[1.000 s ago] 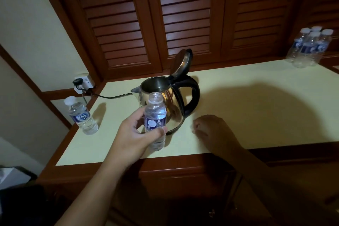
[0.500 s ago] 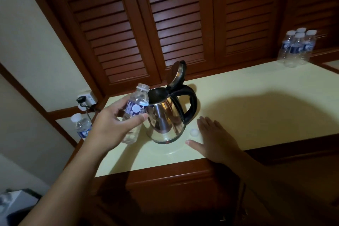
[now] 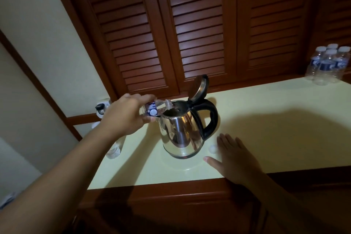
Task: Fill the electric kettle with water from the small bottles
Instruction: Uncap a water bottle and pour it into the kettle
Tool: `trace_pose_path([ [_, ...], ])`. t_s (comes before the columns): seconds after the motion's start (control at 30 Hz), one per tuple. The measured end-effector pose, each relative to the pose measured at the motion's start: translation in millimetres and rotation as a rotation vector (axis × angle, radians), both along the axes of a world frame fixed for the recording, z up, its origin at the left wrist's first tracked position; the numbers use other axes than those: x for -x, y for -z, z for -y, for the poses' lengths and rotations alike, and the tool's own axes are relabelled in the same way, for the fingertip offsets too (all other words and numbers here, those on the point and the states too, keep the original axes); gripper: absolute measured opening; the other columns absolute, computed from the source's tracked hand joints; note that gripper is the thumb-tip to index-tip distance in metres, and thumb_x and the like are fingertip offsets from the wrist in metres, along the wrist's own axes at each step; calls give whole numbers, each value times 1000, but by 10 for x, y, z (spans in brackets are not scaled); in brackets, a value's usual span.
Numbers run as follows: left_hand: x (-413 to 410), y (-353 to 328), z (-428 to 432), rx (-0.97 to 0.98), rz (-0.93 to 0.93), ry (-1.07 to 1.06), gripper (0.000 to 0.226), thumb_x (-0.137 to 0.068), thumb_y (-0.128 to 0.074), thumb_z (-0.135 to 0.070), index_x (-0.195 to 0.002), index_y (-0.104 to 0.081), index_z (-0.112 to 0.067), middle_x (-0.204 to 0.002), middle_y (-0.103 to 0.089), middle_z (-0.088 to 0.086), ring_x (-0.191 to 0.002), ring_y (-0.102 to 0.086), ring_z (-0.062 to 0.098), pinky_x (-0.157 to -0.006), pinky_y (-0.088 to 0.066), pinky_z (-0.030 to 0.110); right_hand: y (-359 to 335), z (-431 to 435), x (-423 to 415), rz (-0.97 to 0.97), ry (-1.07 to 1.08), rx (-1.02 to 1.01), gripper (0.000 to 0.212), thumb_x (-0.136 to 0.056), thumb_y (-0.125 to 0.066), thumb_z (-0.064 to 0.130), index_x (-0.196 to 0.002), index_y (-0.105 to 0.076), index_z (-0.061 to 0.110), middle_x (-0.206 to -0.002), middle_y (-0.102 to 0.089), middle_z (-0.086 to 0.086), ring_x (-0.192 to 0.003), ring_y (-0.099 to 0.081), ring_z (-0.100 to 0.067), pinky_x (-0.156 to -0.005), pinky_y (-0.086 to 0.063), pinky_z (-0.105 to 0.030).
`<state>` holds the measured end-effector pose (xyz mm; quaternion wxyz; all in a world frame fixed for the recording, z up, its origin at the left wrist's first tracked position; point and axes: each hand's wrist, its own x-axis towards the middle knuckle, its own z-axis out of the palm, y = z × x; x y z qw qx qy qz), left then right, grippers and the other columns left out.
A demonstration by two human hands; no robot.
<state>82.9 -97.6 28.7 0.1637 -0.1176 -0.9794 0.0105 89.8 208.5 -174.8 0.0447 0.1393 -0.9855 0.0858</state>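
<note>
Tipping bottle mouth-first over open kettle to pour, gripping with left hand; resting right hand flat, empty, on counter beside cap.

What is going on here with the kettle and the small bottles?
A person is filling the kettle. The left hand grips a small uncapped bottle, tipped almost level, with its mouth over the open kettle, whose lid stands up. The right hand lies flat on the counter beside the kettle, next to a white cap. A spare bottle stands at the left edge, partly behind the arm, and a group of capped bottles waits at the far right.
</note>
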Motion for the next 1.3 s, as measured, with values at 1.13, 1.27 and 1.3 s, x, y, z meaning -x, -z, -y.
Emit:
trace_pose_path([
  [1.13, 173, 27, -176, 511, -342, 178, 79, -74, -77, 0, -144, -56, -27, -148, -56, 15, -146, -39, 46, -113, -21, 82, -3, 27, -1, -33, 17, 183, 72, -101, -32, 61, -157, -28, 17, -165, -28, -3, -154, -19, -18, -126, -7, -38],
  [1.27, 162, 14, -171, 528, -333, 179, 79, -76, -76, -2, -146, -53, -28, -151, -54, 15, -148, -36, 46, -114, -18, 83, 18, 8, 6, -33, 6, 180, 66, -100, -28, 61, -155, -32, 25, -165, -29, 0, -154, -19, -18, -124, -6, -37],
  [1.3, 157, 6, -172, 531, -328, 175, 79, -76, -77, -3, -147, -53, -28, -151, -53, 15, -149, -36, 47, -114, -18, 83, 20, 4, 7, -33, 1, 178, 64, -99, -27, 61, -154, -35, 28, -164, -30, 1, -154, -19, -18, -124, -6, -38],
])
